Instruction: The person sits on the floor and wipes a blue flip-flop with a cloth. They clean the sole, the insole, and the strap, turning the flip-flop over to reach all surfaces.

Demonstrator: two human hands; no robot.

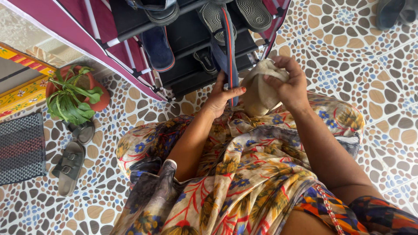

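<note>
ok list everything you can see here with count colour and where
shoe rack: 1, maroon cover, black shelves, top
rack shoes: several, dark, on shelves
navy flip-flop: 1, red stripe, in left hand
cloth: 1, beige, in right hand
plant pot: 1, terracotta, green leaves, left
grey sandals: 2, floor left
mat: 1, grey, left edge
floor shoes: dark, top right
floor: pebble-pattern tiles
left hand: holds flip-flop
right hand: grips cloth
</note>
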